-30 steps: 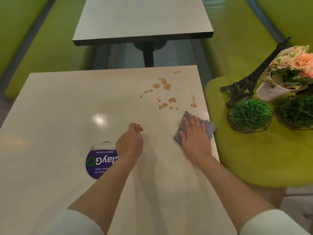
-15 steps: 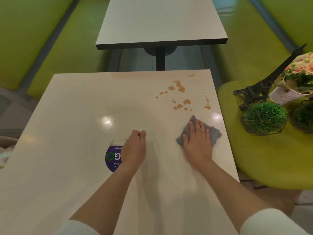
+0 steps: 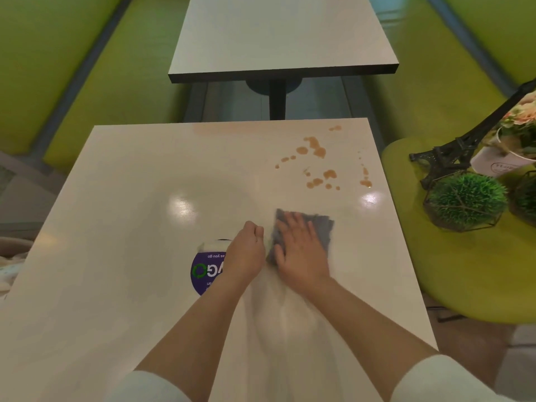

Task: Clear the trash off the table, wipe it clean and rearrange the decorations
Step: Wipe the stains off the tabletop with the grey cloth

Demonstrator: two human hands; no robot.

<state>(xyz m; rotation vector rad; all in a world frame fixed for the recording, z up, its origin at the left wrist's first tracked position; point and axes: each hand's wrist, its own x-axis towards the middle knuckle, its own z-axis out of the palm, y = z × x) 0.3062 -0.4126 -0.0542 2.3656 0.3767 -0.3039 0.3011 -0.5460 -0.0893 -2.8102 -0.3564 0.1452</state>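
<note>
A: The grey cloth [image 3: 313, 227] lies flat on the table [image 3: 121, 216] under the right hand [image 3: 300, 250], whose straight fingers press it down. It looks soft and light; palm pressure should steer it better than a pinch.

B: And the left hand [image 3: 246, 255]?

A: Loosely curled beside the cloth, holding nothing, partly over a purple sticker [image 3: 203, 272].

B: The surface?

A: Glossy, likely slick. Brown spills [image 3: 316, 149] sit unwiped toward the far right corner. Decorations wait on a green seat [image 3: 464, 274] nearby.
</note>
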